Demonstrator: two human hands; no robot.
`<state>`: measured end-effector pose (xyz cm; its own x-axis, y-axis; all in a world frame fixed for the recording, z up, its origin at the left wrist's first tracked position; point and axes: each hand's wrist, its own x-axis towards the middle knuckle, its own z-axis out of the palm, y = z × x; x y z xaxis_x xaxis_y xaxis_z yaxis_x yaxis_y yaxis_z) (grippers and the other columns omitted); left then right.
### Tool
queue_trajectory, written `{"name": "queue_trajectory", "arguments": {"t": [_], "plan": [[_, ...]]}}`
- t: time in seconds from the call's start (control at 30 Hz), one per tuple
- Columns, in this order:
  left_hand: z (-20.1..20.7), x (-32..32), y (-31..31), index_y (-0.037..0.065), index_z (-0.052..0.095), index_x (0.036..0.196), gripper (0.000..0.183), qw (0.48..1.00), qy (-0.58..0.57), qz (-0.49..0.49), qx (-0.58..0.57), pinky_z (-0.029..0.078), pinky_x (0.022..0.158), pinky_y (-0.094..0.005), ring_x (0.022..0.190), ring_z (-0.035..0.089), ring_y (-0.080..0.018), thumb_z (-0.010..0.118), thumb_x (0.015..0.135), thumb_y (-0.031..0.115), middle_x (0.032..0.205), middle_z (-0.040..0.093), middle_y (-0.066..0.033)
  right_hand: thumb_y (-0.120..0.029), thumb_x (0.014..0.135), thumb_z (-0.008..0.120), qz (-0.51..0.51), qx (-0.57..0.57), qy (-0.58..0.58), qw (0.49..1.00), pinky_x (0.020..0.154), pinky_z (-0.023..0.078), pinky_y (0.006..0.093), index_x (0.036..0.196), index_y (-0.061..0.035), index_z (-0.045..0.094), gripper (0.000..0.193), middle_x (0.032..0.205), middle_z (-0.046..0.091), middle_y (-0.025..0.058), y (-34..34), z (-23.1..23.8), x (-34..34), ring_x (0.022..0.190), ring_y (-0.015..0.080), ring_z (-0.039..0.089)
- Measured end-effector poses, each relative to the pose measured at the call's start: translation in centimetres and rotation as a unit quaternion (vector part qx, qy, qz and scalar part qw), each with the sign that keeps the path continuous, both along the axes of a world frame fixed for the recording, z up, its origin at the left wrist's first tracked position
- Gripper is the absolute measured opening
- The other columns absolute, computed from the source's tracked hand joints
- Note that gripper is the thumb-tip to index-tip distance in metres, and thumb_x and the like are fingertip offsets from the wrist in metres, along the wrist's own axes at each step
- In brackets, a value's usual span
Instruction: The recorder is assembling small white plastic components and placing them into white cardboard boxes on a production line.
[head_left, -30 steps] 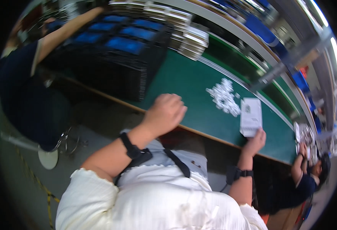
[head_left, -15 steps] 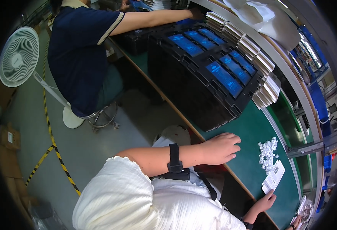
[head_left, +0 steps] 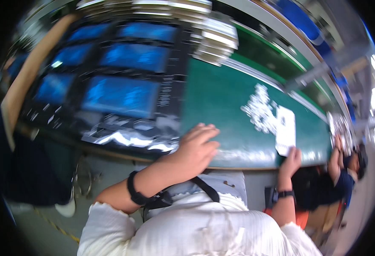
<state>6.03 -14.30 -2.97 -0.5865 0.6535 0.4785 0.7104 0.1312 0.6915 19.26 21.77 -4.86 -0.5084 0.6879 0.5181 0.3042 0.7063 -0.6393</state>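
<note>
Since half a second ago the view has swung, with the black tray (head_left: 175,91) now filling the left. The left hand (head_left: 196,151), loosely spread and seemingly empty, is over the counter (head_left: 221,106); beside small white pieces (head_left: 259,110), the right hand (head_left: 291,162) still pinches the white card's (head_left: 286,128) near end.
</note>
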Motion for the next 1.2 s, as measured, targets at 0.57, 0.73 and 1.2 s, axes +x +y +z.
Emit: {"name": "queue_trajectory", "arguments": {"t": [0.57,0.73,1.2], "plan": [[2.1,0.7,-0.5,-0.001,0.061,0.1,0.021,0.993,-0.024,-0.066,-0.097,0.032,0.103,-0.0454,0.118,0.047,-0.0319,0.055,0.081,0.005,0.119,0.055,-0.0162,-0.024,0.085,0.057,-0.074,0.02,-0.039,0.996,0.058,0.035,0.0386,0.067,0.0002,0.046,0.032,0.063,0.047,0.015,-0.2,0.0,0.2,0.062,0.0293,0.046],[2.0,0.2,-0.2,-0.001,0.063,0.096,0.018,0.991,-0.033,-0.072,-0.103,0.032,0.102,-0.0446,0.117,0.048,-0.0315,0.056,0.081,0.005,0.116,0.057,-0.015,-0.023,0.084,0.057,-0.069,0.019,-0.026,0.997,0.057,0.034,0.0402,0.066,-0.0008,0.046,0.031,0.063,0.047,0.0145,0.2,-0.4,-0.1,0.062,0.0304,0.045],[2.4,1.5,0.7,0.001,0.06,0.099,0.024,0.985,0.022,-0.05,-0.161,0.028,0.102,-0.0457,0.118,0.044,-0.0337,0.059,0.076,0.006,0.12,0.052,-0.0142,-0.024,0.083,0.057,-0.101,0.096,-0.043,0.989,0.065,0.038,0.0437,0.071,-0.0046,0.05,0.024,0.064,0.052,0.0136,-0.9,0.9,-1.0,0.067,0.0335,0.051]]}}
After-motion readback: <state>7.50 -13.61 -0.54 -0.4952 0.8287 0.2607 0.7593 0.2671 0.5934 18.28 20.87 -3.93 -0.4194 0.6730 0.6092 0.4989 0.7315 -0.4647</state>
